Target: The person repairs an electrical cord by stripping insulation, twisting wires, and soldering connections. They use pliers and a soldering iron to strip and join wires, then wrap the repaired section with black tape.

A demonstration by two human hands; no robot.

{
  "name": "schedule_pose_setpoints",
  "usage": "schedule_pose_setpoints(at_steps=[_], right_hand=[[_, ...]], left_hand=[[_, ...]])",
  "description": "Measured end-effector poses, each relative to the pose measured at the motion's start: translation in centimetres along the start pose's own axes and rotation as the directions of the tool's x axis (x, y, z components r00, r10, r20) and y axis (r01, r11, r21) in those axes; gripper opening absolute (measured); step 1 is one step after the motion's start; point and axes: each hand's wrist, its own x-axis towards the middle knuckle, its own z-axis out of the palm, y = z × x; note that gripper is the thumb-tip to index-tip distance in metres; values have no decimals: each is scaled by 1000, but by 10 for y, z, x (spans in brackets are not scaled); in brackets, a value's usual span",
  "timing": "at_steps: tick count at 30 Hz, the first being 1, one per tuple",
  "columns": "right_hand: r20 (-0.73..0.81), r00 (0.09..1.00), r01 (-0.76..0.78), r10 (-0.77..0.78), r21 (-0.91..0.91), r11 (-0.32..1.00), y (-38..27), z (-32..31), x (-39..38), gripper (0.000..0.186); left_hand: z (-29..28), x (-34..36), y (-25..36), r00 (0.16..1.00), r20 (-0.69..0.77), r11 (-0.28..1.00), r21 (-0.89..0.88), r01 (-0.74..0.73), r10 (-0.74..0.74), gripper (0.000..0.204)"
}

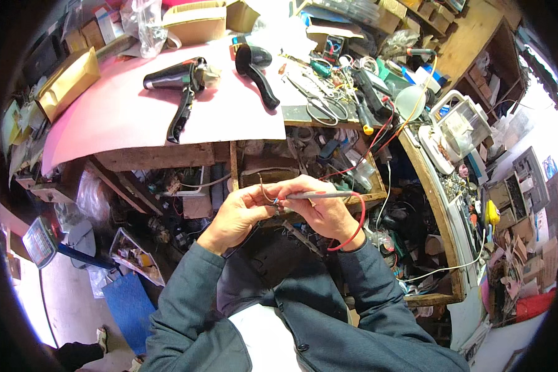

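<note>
In front of my body, over an open drawer, my two hands meet. My right hand (326,214) is closed around a grey pen-shaped test probe (322,194), whose red lead (361,223) loops down past the wrist. My left hand (237,214) pinches a small part (275,202) with thin wires; fingers hide most of it. A thin brownish wire (263,189) sticks up from there. Beyond the hands, two black hair dryers lie on a pink sheet (118,124): one (173,77) at left with its handle downward, another (254,68) to its right.
Scissors (323,108) and a yellow-tipped screwdriver (364,118) lie among loose parts right of the sheet. The wooden drawer (234,164) holds clutter. A white cable (443,270) crosses at right. At far left stand a scale-like display (40,242) and a blue board (129,310); another person's foot (102,340) shows.
</note>
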Motion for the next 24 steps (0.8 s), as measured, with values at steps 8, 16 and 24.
schedule_pose_setpoints(at_steps=[8,16,24], right_hand=[[69,995,80,-66,-228,970,-3,-5,-3,14],[67,991,-110,113,-39,993,-6,-11,-3,12],[41,993,121,-114,-313,942,0,-2,-4,16]], left_hand=[[-6,2,-4,1000,19,1000,-7,5,-4,45],[-5,2,-2,999,43,1000,10,-7,7,44],[-6,2,-4,998,48,999,26,33,-34,50]])
